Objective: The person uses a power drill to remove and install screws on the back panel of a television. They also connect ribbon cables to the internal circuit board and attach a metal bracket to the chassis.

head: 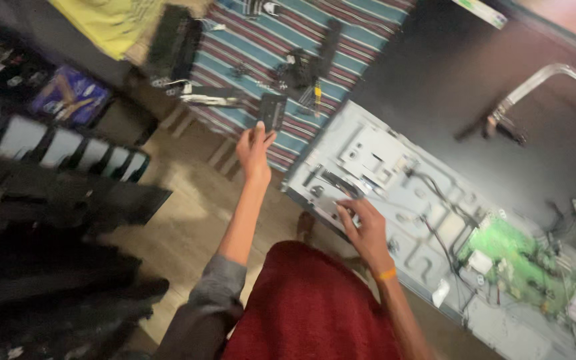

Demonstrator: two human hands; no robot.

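Left hand [255, 152] grips a small black part [272, 111] out over the striped cloth [341, 40] — setting it aside, I'd judge. Right hand [366, 227] rests curled on the opened panel's metal back [395, 173], beside that cloth — grasp unclear; next calls for a steady placement.

A striped cloth [361, 40] with dark parts [301, 67] and an opened grey metal chassis [395, 180] lie on the wooden floor [188, 227].

Bare wooden floor [188, 220] lay open between the dark shelving [48, 193] and the grey panel's [381, 167] near corner. Loose black parts [301, 67] crowded the striped cloth [248, 47]; cables [435, 200] crossed the panel.
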